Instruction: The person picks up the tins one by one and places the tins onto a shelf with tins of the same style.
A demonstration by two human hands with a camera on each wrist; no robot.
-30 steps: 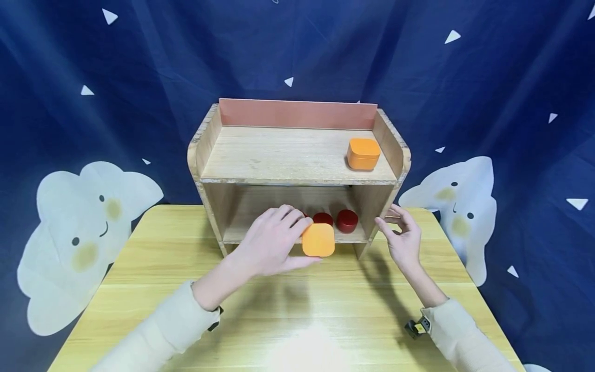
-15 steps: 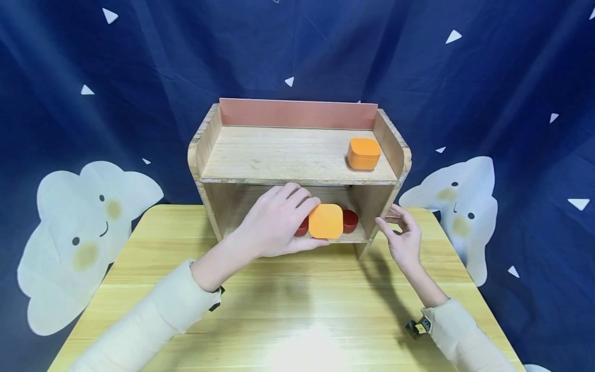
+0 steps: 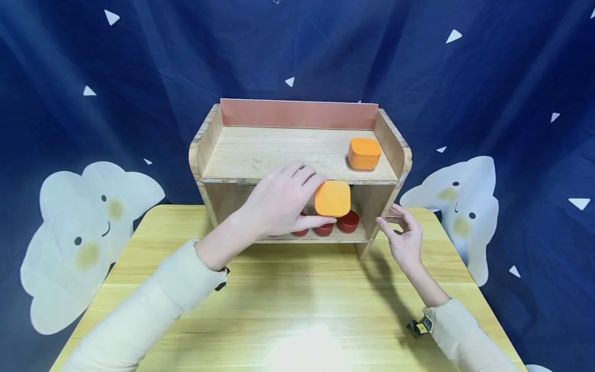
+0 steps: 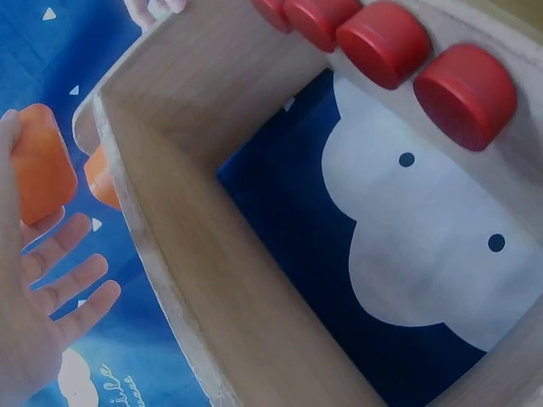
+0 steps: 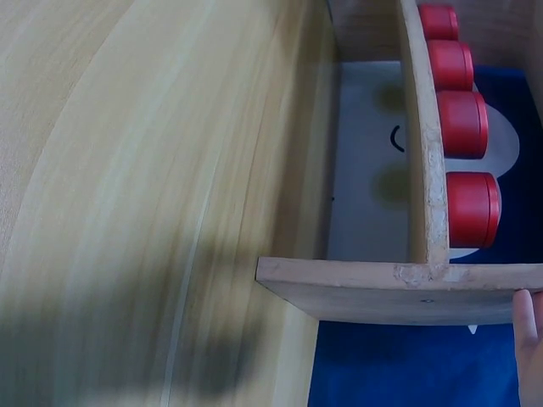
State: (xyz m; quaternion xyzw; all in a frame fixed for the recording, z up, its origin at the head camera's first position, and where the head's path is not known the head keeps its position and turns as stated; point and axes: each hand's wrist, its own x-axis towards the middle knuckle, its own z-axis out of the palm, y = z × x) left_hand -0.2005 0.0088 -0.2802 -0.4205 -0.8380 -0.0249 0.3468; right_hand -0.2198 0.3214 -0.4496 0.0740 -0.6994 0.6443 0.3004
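Note:
My left hand [image 3: 283,204] pinches an orange box [image 3: 332,198] with rounded corners between thumb and fingers. It holds the box in front of a small wooden shelf [image 3: 297,182], level with the upper board's front edge. The left wrist view shows this orange box [image 4: 42,165] with three fingers spread below it. A second orange box [image 3: 364,154] stands at the right of the top board. My right hand [image 3: 405,237] touches the front of the shelf's right side panel, its fingers loosely bent. In the right wrist view its fingertips [image 5: 528,318] meet the panel.
Several red round tins [image 5: 462,125] stand in a row on the lower board; my left hand partly hides them in the head view. The shelf stands on a wooden table [image 3: 297,294] before a blue curtain [image 3: 297,46] with printed clouds.
My left hand has raised the orange box from in front of the lower board to the upper board's edge, slightly rightward. My right hand stays at the side panel.

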